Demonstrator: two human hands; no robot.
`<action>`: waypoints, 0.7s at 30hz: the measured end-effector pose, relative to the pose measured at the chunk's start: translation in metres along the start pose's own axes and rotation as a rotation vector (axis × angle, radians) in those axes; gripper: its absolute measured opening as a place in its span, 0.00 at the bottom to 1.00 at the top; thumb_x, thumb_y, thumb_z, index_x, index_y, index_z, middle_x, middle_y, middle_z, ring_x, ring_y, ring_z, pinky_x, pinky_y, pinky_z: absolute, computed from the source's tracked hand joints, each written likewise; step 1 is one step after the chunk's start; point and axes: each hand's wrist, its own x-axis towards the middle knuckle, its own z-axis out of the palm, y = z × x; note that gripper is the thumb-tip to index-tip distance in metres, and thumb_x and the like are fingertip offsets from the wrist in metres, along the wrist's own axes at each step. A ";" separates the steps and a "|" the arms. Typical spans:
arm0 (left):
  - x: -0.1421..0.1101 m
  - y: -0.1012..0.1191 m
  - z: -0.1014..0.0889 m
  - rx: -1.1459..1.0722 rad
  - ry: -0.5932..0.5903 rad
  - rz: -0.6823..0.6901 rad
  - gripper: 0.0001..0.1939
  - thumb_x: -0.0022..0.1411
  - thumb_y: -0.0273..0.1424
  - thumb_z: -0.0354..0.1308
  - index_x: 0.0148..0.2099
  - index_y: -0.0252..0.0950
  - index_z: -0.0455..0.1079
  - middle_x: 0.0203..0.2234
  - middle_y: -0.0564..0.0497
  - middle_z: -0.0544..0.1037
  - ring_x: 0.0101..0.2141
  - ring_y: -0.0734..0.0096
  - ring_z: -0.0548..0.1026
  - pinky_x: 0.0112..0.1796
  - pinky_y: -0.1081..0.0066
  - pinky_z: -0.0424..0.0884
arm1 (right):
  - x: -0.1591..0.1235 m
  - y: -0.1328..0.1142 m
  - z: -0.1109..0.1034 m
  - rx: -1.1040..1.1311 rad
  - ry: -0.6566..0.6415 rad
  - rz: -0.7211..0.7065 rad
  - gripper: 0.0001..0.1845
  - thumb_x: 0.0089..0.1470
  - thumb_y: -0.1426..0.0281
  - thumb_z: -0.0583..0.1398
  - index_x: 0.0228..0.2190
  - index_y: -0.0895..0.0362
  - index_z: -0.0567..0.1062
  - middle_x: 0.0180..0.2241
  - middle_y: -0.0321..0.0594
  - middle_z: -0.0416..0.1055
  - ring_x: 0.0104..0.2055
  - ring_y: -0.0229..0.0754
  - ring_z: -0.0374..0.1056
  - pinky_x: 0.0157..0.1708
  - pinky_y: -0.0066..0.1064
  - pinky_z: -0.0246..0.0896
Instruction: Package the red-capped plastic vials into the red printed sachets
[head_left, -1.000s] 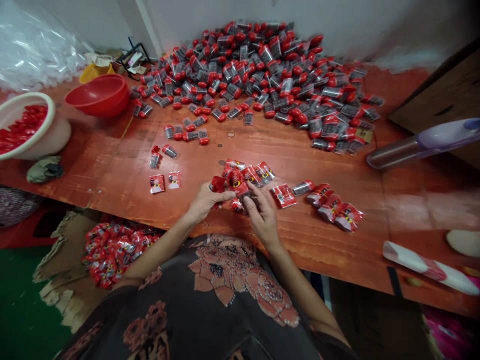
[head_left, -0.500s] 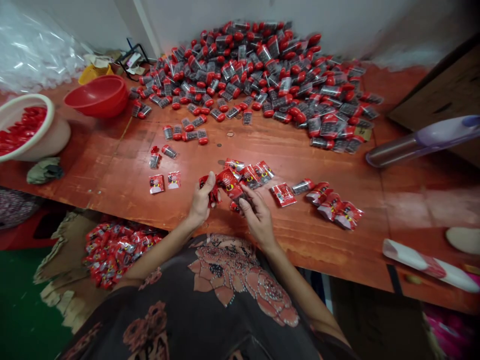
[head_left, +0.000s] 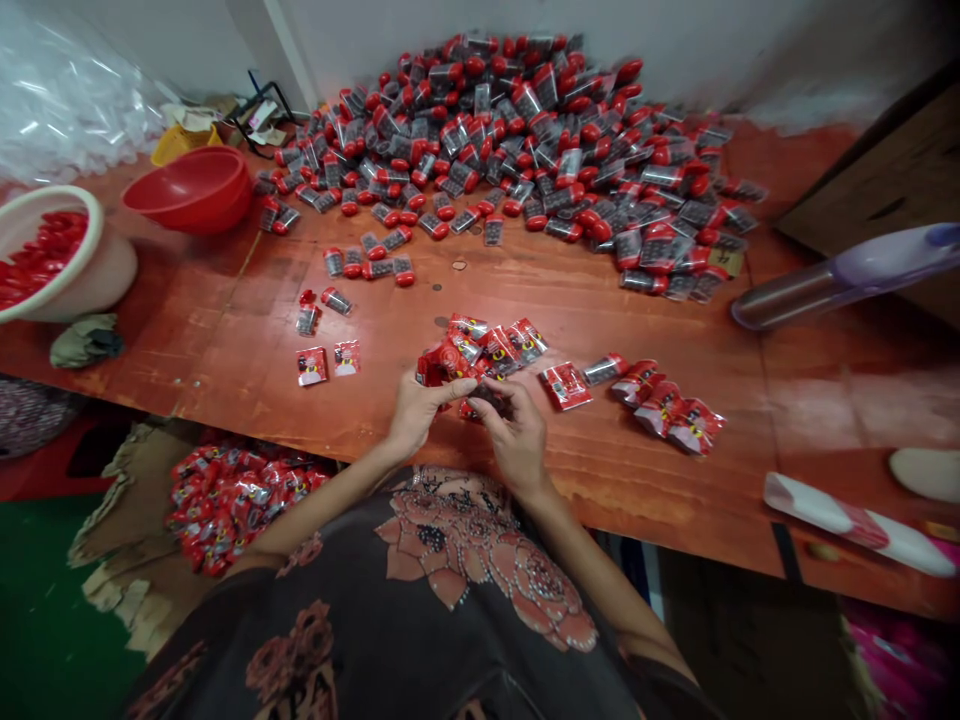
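Note:
My left hand (head_left: 418,412) is closed on red printed packets (head_left: 439,368), its thumb stretched toward my right hand. My right hand (head_left: 514,425) is closed, its fingertips pinching a small dark-filled container (head_left: 491,394) at the end of a red packet. Whether the container is partly inside that packet I cannot tell; the fingers cover it. Just beyond the hands lie several filled red packets (head_left: 499,348). To the right are a flat red packet (head_left: 566,386), a red-capped container (head_left: 604,368) and a row of filled packets (head_left: 664,410).
Red-capped containers (head_left: 480,150) are heaped along the wall. At left stand a red bowl (head_left: 187,190) and a white tub (head_left: 94,260) of red caps. A purple-handled tube (head_left: 832,280) lies at right by a cardboard box (head_left: 885,180). Below the table's left edge is a box of packets (head_left: 232,500).
My left hand has moved right, bringing its thumb against the packet by my right fingertips. The red packet has dropped lower between the hands, and my right hand has stayed nearly in place.

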 end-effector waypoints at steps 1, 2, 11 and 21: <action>0.000 0.000 0.000 -0.003 -0.003 -0.001 0.13 0.41 0.33 0.73 0.30 0.36 0.75 0.25 0.53 0.77 0.24 0.76 0.70 0.26 0.73 0.65 | 0.001 -0.001 0.001 0.069 -0.009 0.052 0.13 0.53 0.65 0.64 0.43 0.49 0.74 0.40 0.37 0.74 0.40 0.42 0.72 0.42 0.41 0.71; 0.000 -0.001 0.000 -0.005 -0.009 -0.004 0.13 0.41 0.33 0.73 0.31 0.36 0.76 0.25 0.53 0.77 0.24 0.76 0.70 0.26 0.73 0.65 | 0.002 -0.001 0.002 0.141 -0.025 0.114 0.14 0.53 0.64 0.64 0.42 0.49 0.73 0.39 0.37 0.74 0.36 0.41 0.72 0.38 0.39 0.72; -0.004 -0.003 0.002 -0.017 0.077 0.008 0.12 0.42 0.33 0.73 0.26 0.36 0.73 0.19 0.57 0.72 0.19 0.80 0.63 0.22 0.74 0.59 | -0.002 0.002 0.011 0.165 -0.005 0.088 0.18 0.51 0.65 0.64 0.46 0.49 0.72 0.46 0.39 0.73 0.48 0.44 0.71 0.51 0.43 0.69; -0.005 -0.007 -0.004 0.004 0.098 -0.079 0.17 0.48 0.43 0.69 0.23 0.36 0.70 0.12 0.58 0.65 0.13 0.82 0.59 0.15 0.75 0.50 | -0.002 0.003 0.010 0.223 -0.048 0.222 0.19 0.53 0.62 0.62 0.47 0.49 0.69 0.40 0.39 0.73 0.30 0.39 0.70 0.30 0.35 0.71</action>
